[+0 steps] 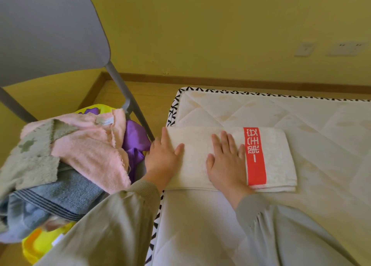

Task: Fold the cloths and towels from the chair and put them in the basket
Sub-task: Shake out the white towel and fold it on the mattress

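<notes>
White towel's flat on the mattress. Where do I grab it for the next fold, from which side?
Probably the short end beyond the red band, from the right. The white towel lies as a long flat strip; that end is free on the mattress, while the left hand and right hand press flat on the rest. Pinch its two corners.
</notes>
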